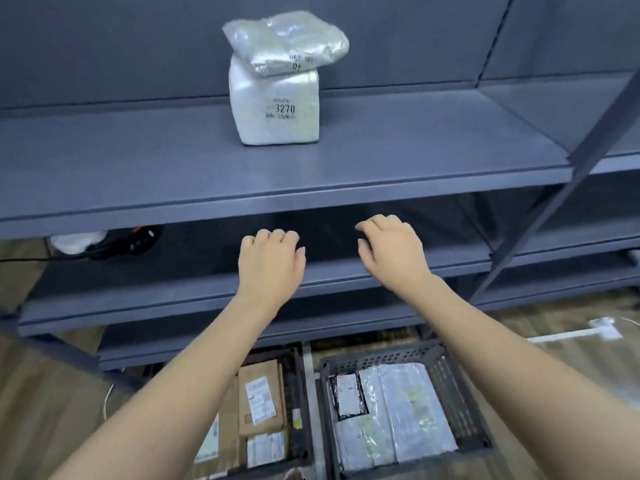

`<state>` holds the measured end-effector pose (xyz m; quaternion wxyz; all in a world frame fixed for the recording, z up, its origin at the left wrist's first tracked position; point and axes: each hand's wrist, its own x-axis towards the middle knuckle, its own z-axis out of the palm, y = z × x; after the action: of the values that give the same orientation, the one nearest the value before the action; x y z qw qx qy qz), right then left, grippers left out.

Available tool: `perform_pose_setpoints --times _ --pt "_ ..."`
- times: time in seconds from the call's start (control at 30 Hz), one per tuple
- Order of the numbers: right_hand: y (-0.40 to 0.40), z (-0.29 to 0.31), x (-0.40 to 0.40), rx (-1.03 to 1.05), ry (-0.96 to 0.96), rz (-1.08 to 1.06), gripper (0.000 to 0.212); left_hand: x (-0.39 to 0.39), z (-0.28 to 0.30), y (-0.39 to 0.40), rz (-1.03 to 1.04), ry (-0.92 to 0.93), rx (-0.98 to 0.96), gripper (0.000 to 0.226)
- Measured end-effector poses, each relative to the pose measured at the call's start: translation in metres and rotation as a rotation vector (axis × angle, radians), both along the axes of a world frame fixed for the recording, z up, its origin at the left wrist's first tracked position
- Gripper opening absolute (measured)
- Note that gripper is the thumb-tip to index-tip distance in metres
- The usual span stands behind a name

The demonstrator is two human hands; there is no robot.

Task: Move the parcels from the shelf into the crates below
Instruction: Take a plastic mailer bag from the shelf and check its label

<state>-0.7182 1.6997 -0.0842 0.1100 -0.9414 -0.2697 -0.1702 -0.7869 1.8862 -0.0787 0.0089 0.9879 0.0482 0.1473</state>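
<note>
A white block-shaped parcel (275, 109) marked 3270 stands on the grey upper shelf (138, 174). A flatter clear-wrapped parcel (287, 43) lies on top of it. My left hand (272, 263) and my right hand (391, 251) hover side by side below the shelf's front edge, palms down, fingers loosely curled, holding nothing. On the floor under my arms sit two dark crates: the left crate (299, 393) holds brown cardboard parcels, the right crate (446, 375) holds white and clear bags.
A lower grey shelf (173, 296) runs behind my hands, with a white bag (74, 242) and a dark object at its left end. A slanted grey upright (571, 174) crosses on the right. A white item (602, 329) lies on the wooden floor.
</note>
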Motion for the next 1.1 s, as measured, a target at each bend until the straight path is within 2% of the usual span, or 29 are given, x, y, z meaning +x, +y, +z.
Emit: perform_pose_setpoints --times 0.1,0.23,0.43,0.6,0.77,0.9,1.0,1.1 --pt "0.008 0.036 0.02 0.079 -0.063 -0.016 0.018 0.023 0.03 0.013 0.004 -0.102 -0.02 0.031" --pt "0.025 0.071 0.041 0.093 -0.112 -0.045 0.026 0.051 0.067 0.029 -0.012 -0.227 -0.123 0.028" --pt "0.05 0.107 0.092 0.044 -0.092 -0.069 0.038 0.106 0.122 0.05 0.054 -0.348 -0.405 0.036" --pt "0.067 0.13 0.142 0.122 -0.085 -0.123 0.044 0.156 0.148 0.07 0.084 -0.43 -0.466 0.034" --pt "0.079 0.158 0.188 0.071 -0.097 -0.183 0.047 0.201 0.165 0.097 0.172 -0.377 -0.526 0.041" --pt "0.088 0.177 0.213 0.058 0.019 -0.211 0.05 0.219 0.172 0.109 0.231 -0.186 -0.577 0.061" --pt "0.098 0.182 0.225 0.051 0.154 -0.169 0.031 0.225 0.174 0.11 0.209 -0.068 -0.754 0.05" --pt "0.105 0.18 0.227 0.097 0.179 -0.173 0.024 0.225 0.175 0.111 0.162 -0.059 -0.968 0.037"
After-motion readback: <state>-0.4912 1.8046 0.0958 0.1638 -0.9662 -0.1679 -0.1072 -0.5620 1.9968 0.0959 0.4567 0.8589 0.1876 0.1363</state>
